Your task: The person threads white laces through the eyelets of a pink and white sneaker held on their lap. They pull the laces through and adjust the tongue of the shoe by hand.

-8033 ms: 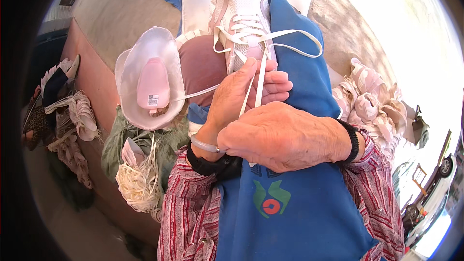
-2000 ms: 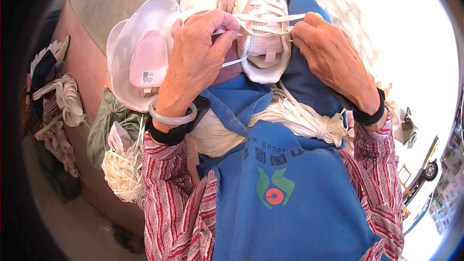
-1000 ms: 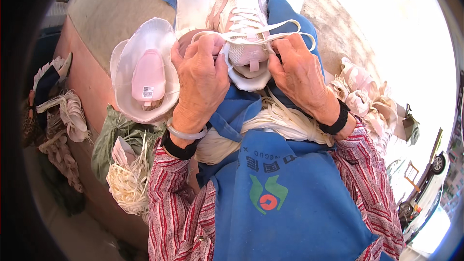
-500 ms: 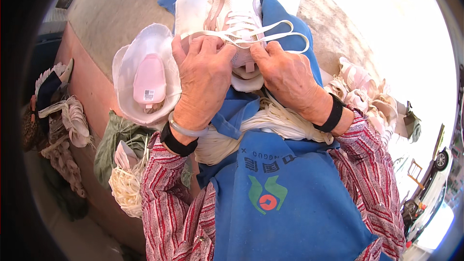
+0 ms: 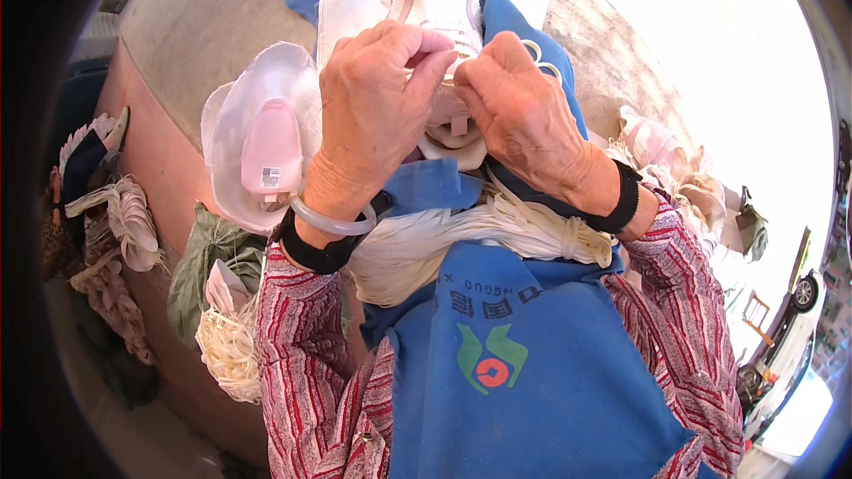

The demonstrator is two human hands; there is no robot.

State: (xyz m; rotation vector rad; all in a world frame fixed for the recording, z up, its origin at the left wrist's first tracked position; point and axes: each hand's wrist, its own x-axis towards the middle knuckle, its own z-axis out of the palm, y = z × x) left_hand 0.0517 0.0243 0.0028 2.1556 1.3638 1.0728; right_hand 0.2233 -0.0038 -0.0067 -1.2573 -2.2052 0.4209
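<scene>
Apron [image 5: 532, 381], blue, fills the lower middle of the frame, with a bundle of white laces [image 5: 444, 244] lying across it. Above, at top centre, a white sneaker [image 5: 444, 9] rests on the lap. Left hand [image 5: 373, 102] and right hand [image 5: 519, 111] meet over it, fingers pressed together, pinching its white lace [image 5: 537, 49]. Another white and pink shoe [image 5: 266, 146] sits upper left.

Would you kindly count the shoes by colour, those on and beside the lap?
White shoe at the hands: 1
Pink-soled shoe beside the lap: 1
Total: 2
</scene>
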